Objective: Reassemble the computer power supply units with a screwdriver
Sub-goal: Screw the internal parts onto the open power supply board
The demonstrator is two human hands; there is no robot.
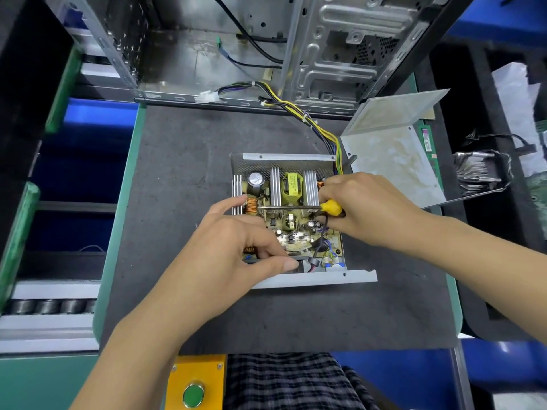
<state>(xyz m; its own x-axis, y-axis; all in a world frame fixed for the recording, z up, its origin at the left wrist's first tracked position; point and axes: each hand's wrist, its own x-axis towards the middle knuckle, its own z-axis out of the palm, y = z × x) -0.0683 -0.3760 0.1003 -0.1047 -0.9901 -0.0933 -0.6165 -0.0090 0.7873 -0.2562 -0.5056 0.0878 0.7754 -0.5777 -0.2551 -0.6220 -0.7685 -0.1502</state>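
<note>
An open power supply unit (313, 279) lies on the dark mat, its circuit board (291, 199) with heat sinks, coils and a yellow transformer exposed. My right hand (364, 208) grips a screwdriver (331, 206) by its yellow handle; the metal shaft lies level across the board, pointing left toward a copper coil. My left hand (236, 244) rests on the unit's front left part, its index finger touching the shaft tip region and its thumb pressed on the board's near edge. The unit's metal cover (387, 152) lies open-side up just behind and right.
An empty computer case (322, 54) stands at the back, with a bundle of yellow and black cables (302, 113) running from it to the unit. A yellow box with a green button (194, 395) sits at the near edge. Blue bins flank the mat.
</note>
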